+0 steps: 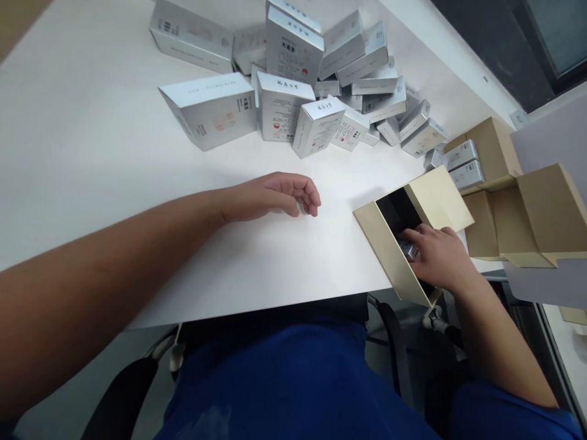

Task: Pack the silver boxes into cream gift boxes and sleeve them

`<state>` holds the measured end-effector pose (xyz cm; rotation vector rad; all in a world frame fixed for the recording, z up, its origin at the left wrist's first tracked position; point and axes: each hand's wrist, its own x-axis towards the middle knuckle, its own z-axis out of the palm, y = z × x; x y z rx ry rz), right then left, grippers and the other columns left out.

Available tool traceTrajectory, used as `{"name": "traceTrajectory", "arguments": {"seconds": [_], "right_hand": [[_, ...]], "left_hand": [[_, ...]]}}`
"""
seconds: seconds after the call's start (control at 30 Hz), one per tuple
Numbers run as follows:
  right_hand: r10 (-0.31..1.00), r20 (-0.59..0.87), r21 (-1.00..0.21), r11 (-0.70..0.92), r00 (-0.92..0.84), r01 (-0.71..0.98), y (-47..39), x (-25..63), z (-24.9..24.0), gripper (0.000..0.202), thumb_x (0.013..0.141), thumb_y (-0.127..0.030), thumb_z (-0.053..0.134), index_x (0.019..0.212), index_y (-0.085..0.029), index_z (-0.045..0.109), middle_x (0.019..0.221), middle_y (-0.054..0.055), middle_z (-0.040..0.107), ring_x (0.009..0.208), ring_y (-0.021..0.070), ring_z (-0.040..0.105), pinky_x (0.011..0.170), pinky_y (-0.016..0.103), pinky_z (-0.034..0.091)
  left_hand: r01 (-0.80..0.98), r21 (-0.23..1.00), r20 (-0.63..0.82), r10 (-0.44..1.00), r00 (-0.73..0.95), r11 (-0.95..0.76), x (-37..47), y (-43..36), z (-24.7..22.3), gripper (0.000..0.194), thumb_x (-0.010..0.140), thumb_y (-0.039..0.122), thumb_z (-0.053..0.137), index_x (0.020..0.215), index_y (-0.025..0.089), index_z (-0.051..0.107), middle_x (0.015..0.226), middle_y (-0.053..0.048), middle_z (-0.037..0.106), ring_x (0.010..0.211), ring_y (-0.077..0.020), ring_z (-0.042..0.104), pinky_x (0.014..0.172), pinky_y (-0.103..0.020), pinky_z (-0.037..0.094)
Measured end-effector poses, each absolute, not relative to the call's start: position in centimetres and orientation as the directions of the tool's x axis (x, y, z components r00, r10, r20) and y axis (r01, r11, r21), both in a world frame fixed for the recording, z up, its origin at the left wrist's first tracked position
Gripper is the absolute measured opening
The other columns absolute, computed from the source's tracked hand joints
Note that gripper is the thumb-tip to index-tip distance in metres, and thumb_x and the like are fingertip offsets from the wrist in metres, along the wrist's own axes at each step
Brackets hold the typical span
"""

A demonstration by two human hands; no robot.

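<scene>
My left hand (275,197) rests on the white table (114,153), its fingers loosely curled and a gap left between thumb and fingertips. Nothing shows in it. At the right, my right hand (440,256) reaches into an open cream box (389,256) with a dark inside. Its thumb and fingers are around a small silver carton (411,251), mostly hidden by the hand and the box wall. The cream box sits tilted at the table's front right edge, its flap (440,195) standing open.
Many silver cartons (220,116) stand and lie in a heap at the back of the table. Brown cardboard boxes (518,214) stand at the right, one holding silver cartons (465,165). A chair armrest (121,397) is below the table edge.
</scene>
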<state>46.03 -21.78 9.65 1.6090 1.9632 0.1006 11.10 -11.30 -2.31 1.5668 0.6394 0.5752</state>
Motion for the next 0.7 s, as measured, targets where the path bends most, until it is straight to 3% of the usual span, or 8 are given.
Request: {"name": "traceTrajectory", "arguments": {"seconds": [0.2, 0.37, 0.47, 0.57, 0.7], "right_hand": [[0.897, -0.442, 0.374, 0.209, -0.024, 0.903, -21.8, 46.2, 9.8, 0.058, 0.104, -0.061, 0.046, 0.132, -0.020, 0.076, 0.121, 0.016, 0.076, 0.104, 0.0353, 0.077, 0.084, 0.043, 0.052], [0.883, -0.444, 0.150, 0.239, -0.150, 0.959, -21.8, 46.8, 10.4, 0.075, 0.111, -0.068, 0.022, 0.115, -0.018, 0.078, 0.129, 0.019, 0.076, 0.126, 0.0383, 0.072, 0.104, 0.055, 0.057], [0.927, -0.267, 0.029, 0.280, -0.262, 0.960, -21.5, 46.0, 12.2, 0.070, 0.110, -0.072, 0.032, 0.136, -0.020, 0.071, 0.144, 0.018, 0.071, 0.143, 0.0398, 0.064, 0.117, 0.061, 0.054], [0.935, 0.021, -0.001, 0.354, -0.354, 0.935, -19.1, 43.7, 13.8, 0.071, 0.106, -0.072, 0.049, 0.156, -0.023, 0.055, 0.152, 0.018, 0.066, 0.142, 0.0424, 0.063, 0.116, 0.066, 0.053], [0.860, 0.212, -0.037, 0.482, -0.464, 0.876, -11.2, 40.4, 12.7, 0.069, 0.105, -0.066, 0.056, 0.160, -0.026, 0.045, 0.150, 0.017, 0.065, 0.139, 0.0416, 0.062, 0.116, 0.068, 0.051]], "left_hand": [[0.100, 0.986, 0.020, 0.688, 0.725, -0.134, 10.8, -11.5, -2.3, 0.035, 0.074, 0.036, 0.063, 0.105, 0.023, 0.072, 0.097, -0.007, 0.080, 0.098, -0.0275, 0.074, 0.094, -0.045, 0.058], [0.095, 0.989, 0.011, 0.701, 0.713, -0.112, 10.8, -12.0, -1.6, 0.029, 0.080, 0.036, 0.065, 0.105, 0.023, 0.073, 0.100, -0.007, 0.081, 0.102, -0.0268, 0.075, 0.096, -0.044, 0.058], [0.081, 0.993, 0.007, 0.724, 0.690, -0.086, 11.2, -12.2, -1.7, 0.031, 0.080, 0.045, 0.073, 0.101, 0.022, 0.073, 0.095, -0.007, 0.079, 0.097, -0.0262, 0.074, 0.094, -0.044, 0.059], [0.086, 0.993, 0.011, 0.804, 0.595, -0.077, 11.5, -12.4, -1.9, 0.032, 0.082, 0.049, 0.078, 0.098, 0.022, 0.071, 0.091, -0.007, 0.076, 0.092, -0.0227, 0.073, 0.091, -0.041, 0.060], [0.170, 0.971, 0.063, 0.868, 0.492, -0.167, 11.2, -12.3, -1.8, 0.036, 0.083, 0.046, 0.080, 0.107, 0.022, 0.070, 0.102, -0.007, 0.076, 0.093, -0.0196, 0.071, 0.090, -0.036, 0.059]]}}
